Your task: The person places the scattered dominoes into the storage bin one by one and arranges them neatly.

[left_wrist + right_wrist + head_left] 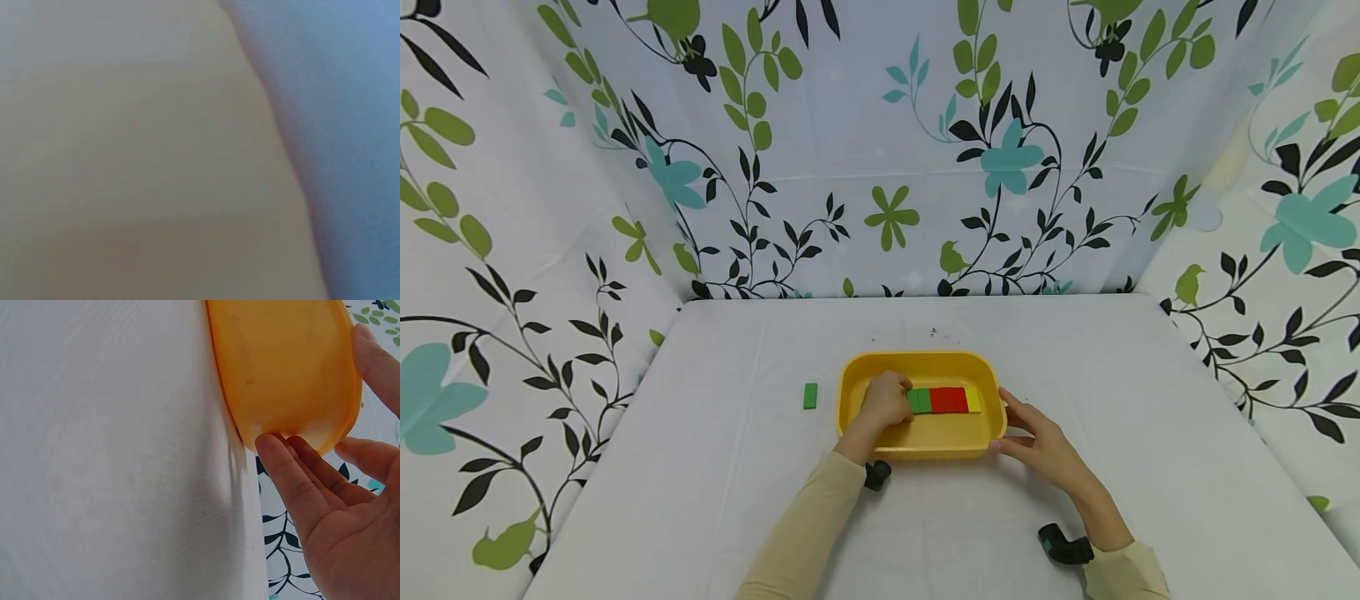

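A yellow tray (936, 443) lies on the white table. Inside it runs a row of flat blocks: green blocks (919, 402) at the left, a red section (949, 400), and a yellow block (973, 400) at the right. My left hand (886, 402) reaches into the tray with curled fingers and pinches the leftmost green block at its ends. In the left wrist view only a blurred beige sleeve (137, 150) fills most of the picture. Nearly straight fingers of my right hand (1037, 437) touch the tray's right end from outside, also seen in the right wrist view.
One loose green block (810, 396) lies on the table (715, 467) left of the tray. Small dark specks mark the cloth behind the tray. Patterned curtains (850, 150) stand behind and beside the table.
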### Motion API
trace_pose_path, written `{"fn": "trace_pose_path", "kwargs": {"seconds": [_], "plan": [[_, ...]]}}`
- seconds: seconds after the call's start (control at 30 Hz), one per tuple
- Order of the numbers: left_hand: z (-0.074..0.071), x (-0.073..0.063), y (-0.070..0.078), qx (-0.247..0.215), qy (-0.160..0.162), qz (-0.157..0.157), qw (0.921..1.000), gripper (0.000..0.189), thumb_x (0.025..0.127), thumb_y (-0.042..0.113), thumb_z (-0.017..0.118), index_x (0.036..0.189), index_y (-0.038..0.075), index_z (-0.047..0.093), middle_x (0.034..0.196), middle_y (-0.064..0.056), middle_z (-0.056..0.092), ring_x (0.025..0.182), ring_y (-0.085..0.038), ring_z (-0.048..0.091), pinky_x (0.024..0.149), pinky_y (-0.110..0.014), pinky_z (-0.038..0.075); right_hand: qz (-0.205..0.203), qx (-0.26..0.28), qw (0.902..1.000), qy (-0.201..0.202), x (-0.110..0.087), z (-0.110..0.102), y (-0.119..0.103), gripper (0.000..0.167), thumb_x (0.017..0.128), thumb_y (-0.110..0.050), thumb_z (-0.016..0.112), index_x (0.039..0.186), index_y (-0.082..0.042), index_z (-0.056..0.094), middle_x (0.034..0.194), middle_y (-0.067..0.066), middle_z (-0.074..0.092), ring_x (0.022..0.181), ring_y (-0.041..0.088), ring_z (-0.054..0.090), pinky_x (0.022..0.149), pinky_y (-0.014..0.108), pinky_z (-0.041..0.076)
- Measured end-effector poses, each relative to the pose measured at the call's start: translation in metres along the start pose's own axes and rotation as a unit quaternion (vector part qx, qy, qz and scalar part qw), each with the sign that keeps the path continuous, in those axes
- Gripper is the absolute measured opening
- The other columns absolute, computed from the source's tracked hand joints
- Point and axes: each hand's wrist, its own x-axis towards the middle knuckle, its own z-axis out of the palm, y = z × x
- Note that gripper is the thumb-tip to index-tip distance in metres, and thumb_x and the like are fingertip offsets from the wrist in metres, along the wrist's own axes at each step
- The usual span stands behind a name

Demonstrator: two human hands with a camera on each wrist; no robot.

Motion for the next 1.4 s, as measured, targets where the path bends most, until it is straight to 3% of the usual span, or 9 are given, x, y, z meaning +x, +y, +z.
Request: {"fn": "trace_pose_path", "kwargs": {"seconds": [0.43, 0.6, 0.73, 0.9, 1.07, 1.23, 1.4], "plan": [[0.002, 0.002, -0.003, 0.002, 0.001, 0.003, 1.0000, 0.060, 0.070, -0.002, 0.082, 0.127, 0.001, 0.062, 0.125, -0.019, 0.063, 0.101, -0.030, 0.057, 0.085, -0.039, 0.053, 0.001, 0.001, 1.0000, 0.000, 0.000, 0.000, 0.000, 0.083, 0.084, -0.023, 0.075, 0.154, -0.015, 0.031, 0.134, 0.018, 0.055, 0.123, 0.036, 0.056, 0.090, 0.032, 0.054], [-0.001, -0.001, -0.004, -0.014, 0.000, -0.001, 0.9999, 0.066, 0.067, 0.000, 0.085, 0.129, 0.001, 0.060, 0.123, -0.021, 0.063, 0.092, -0.030, 0.059, 0.077, -0.038, 0.054, 0.001, 0.005, 1.0000, -0.001, -0.001, 0.001, 0.000, 0.083, 0.085, -0.023, 0.075, 0.154, -0.014, 0.030, 0.134, 0.018, 0.054, 0.123, 0.036, 0.056, 0.090, 0.032, 0.054], [-0.009, -0.006, -0.001, -0.029, 0.005, 0.005, 0.9996, 0.068, 0.068, 0.003, 0.085, 0.131, 0.003, 0.059, 0.116, -0.018, 0.065, 0.089, -0.027, 0.059, 0.079, -0.038, 0.053, 0.003, 0.003, 1.0000, 0.000, -0.001, 0.001, 0.000, 0.083, 0.085, -0.023, 0.075, 0.154, -0.014, 0.031, 0.134, 0.018, 0.054, 0.123, 0.036, 0.056, 0.090, 0.032, 0.054], [-0.027, -0.017, 0.008, -0.069, -0.010, 0.019, 0.9974, 0.067, 0.071, 0.004, 0.084, 0.132, 0.004, 0.057, 0.087, -0.008, 0.062, 0.075, -0.021, 0.055, 0.068, -0.031, 0.048, 0.003, -0.002, 1.0000, 0.001, 0.000, 0.001, -0.001, 0.083, 0.085, -0.024, 0.075, 0.154, -0.013, 0.031, 0.135, 0.018, 0.054, 0.123, 0.036, 0.056, 0.090, 0.032, 0.054], [-0.055, -0.034, 0.016, -0.128, -0.030, 0.055, 0.9898, 0.062, 0.076, 0.007, 0.082, 0.132, 0.004, 0.057, 0.087, -0.007, 0.057, 0.075, -0.019, 0.051, 0.066, -0.025, 0.045, 0.003, -0.006, 1.0000, 0.003, -0.001, 0.001, -0.001, 0.082, 0.085, -0.023, 0.075, 0.154, -0.014, 0.031, 0.135, 0.018, 0.054, 0.123, 0.037, 0.056, 0.091, 0.033, 0.054], [-0.091, -0.048, 0.015, -0.148, 0.010, 0.092, 0.9847, 0.057, 0.078, 0.010, 0.082, 0.131, 0.008, 0.060, 0.096, -0.010, 0.063, 0.079, -0.019, 0.057, 0.070, -0.025, 0.051, 0.006, -0.007, 1.0000, 0.002, -0.001, 0.001, -0.002, 0.082, 0.085, -0.023, 0.075, 0.154, -0.013, 0.031, 0.134, 0.019, 0.054, 0.123, 0.037, 0.055, 0.091, 0.033, 0.054], [-0.124, -0.049, -0.003, -0.152, 0.058, 0.092, 0.9824, 0.057, 0.080, 0.012, 0.080, 0.133, 0.011, 0.059, 0.107, -0.015, 0.063, 0.087, -0.022, 0.058, 0.073, -0.025, 0.052, 0.006, -0.007, 1.0000, 0.000, 0.000, 0.001, -0.002, 0.082, 0.085, -0.023, 0.075, 0.154, -0.013, 0.030, 0.135, 0.020, 0.053, 0.123, 0.038, 0.055, 0.091, 0.033, 0.054]]}}
